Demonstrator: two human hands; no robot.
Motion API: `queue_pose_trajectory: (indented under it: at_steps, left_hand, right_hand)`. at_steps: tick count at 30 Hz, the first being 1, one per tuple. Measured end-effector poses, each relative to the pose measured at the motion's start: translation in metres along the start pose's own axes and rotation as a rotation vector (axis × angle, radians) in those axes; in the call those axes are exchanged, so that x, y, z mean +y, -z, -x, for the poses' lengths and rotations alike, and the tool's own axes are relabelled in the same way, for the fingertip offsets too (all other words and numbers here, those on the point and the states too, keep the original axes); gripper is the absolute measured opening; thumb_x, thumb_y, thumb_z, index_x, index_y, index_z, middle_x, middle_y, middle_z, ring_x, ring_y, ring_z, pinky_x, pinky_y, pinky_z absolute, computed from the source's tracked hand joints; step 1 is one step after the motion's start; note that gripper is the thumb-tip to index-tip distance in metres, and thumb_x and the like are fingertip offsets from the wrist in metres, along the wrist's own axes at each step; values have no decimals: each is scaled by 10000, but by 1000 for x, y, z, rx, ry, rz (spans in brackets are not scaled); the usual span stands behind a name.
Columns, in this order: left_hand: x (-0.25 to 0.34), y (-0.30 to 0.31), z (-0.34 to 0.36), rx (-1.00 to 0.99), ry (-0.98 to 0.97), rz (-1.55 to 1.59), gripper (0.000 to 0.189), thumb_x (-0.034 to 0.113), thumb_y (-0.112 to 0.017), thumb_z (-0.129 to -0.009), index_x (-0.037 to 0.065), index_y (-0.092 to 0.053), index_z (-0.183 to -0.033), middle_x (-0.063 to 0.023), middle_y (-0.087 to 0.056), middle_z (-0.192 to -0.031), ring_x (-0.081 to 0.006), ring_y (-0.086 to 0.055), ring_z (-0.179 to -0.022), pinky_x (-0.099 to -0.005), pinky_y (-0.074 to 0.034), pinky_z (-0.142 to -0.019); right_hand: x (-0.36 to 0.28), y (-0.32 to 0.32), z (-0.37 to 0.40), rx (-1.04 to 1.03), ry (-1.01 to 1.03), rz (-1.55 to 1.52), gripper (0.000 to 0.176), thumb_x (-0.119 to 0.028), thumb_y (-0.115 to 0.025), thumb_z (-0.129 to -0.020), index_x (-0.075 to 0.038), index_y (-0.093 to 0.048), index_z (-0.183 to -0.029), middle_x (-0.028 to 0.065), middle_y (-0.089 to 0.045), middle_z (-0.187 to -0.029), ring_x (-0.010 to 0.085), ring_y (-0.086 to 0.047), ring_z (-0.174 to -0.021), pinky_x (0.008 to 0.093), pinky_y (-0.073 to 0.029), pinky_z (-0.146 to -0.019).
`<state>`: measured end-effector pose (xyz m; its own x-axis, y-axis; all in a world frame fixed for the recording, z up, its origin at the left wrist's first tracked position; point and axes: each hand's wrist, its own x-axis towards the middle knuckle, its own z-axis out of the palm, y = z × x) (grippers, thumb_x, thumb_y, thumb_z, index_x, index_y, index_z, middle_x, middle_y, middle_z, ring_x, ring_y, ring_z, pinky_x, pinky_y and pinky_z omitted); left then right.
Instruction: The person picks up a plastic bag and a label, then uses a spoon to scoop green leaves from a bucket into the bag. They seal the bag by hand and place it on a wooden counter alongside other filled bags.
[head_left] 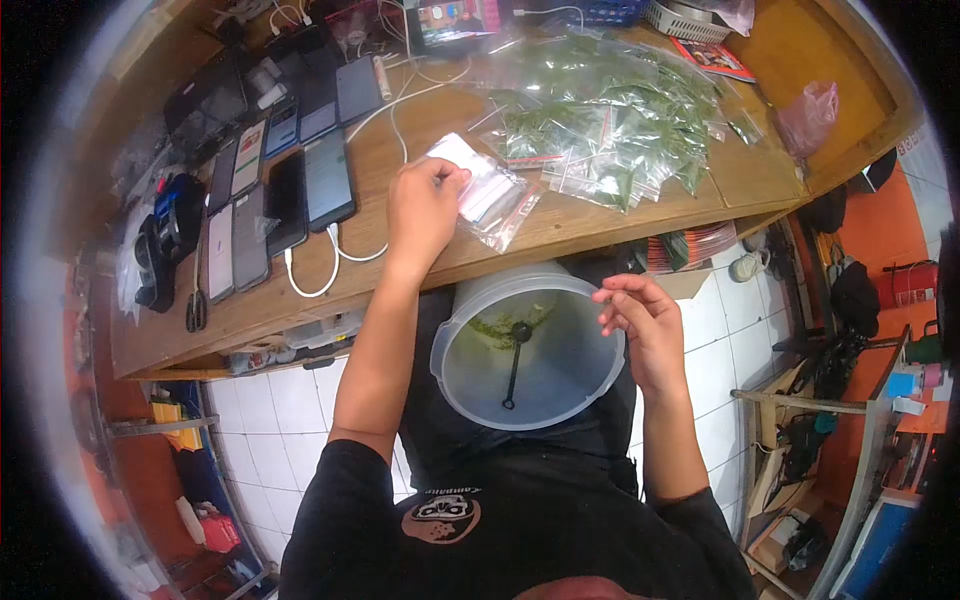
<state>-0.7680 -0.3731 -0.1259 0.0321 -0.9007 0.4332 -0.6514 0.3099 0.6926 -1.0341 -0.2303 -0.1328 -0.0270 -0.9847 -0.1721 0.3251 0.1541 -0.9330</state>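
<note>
My left hand (428, 205) is on the wooden table, its thumb and fingers pinched at the edge of a stack of small clear zip bags (490, 200). Some white paper or labels lie among these bags. My right hand (648, 330) hovers over the right rim of a translucent plastic bucket (470, 400), fingers loosely bent and apart, with nothing visible in them. Between my legs, the bucket holds a black scoop (515, 370) and a little green plant matter (495, 330). Filled zip bags of green leaves (620, 140) lie heaped to the right of my left hand.
Several phones (330, 175) with white charging cables (320, 290) cover the table's left side, beside scissors (196, 300). A lit screen (455, 20) stands at the back. A pink plastic bag (808, 118) lies at the right end. Shelves (840, 430) stand right of the tiled floor.
</note>
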Motion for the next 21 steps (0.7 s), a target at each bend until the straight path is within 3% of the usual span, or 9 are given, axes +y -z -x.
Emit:
queue_pose_trajectory:
  at_steps: [3, 6, 10, 12, 16, 19, 21]
  left_hand:
    - [5, 4, 0, 144, -55, 17, 148, 147, -722, -799, 1, -698, -800, -158, -664, -798, -331, -613, -801, -414, -453, -762]
    - [14, 12, -3, 487, -317, 31, 62, 77, -725, -797, 19, -703, -798, -111, -660, -792, -279, -607, -762, -367, -460, -722]
    - [21, 19, 10, 625, -303, -25, 37, 46, -736, -795, 22, -709, -804, -96, -670, -789, -240, -615, -715, -327, -466, -646]
    - [24, 16, 15, 723, -303, 105, 38, 11, -747, -796, 12, -714, -816, -90, -684, -795, -191, -619, -675, -285, -456, -569]
    - [31, 9, 51, 700, -224, 290, 59, -16, -761, -785, -8, -714, -819, -97, -695, -792, -156, -617, -653, -255, -463, -558]
    - [53, 16, 103, 470, -113, 342, 86, -31, -775, -762, -26, -705, -811, -108, -698, -776, -159, -630, -648, -262, -490, -576]
    - [64, 19, 133, 343, -106, 344, 95, -42, -774, -757, -28, -698, -811, -107, -699, -777, -158, -634, -648, -260, -485, -561]
  right_hand:
    - [-2, -1, 2, -4, 14, 8, 190, -67, -608, -910, 25, -631, -1076, 121, -696, -948, 141, -615, -728, 268, -503, -646]
    - [-2, -3, 3, -21, 32, 9, 190, -73, -608, -913, 21, -633, -1075, 122, -696, -949, 141, -613, -729, 269, -501, -649]
    - [-2, -14, 2, -67, 50, 1, 191, -80, -617, -916, 20, -638, -1078, 124, -698, -962, 134, -613, -750, 266, -504, -668]
    - [1, -20, 3, -103, 48, 3, 195, -86, -621, -919, 18, -638, -1083, 127, -699, -967, 131, -614, -754, 267, -506, -673]
    - [5, -38, 5, -212, 82, 3, 234, -61, -657, -897, 14, -637, -1118, 130, -687, -1060, 122, -617, -855, 257, -504, -768]
    - [14, -55, 8, -276, 181, 16, 343, -19, -717, -833, 9, -628, -1163, 114, -663, -1144, 138, -607, -944, 262, -484, -842]
    - [18, -66, 10, -279, 486, 230, 310, -31, -740, -805, 8, -663, -1103, 117, -684, -1078, 176, -627, -915, 290, -489, -808]
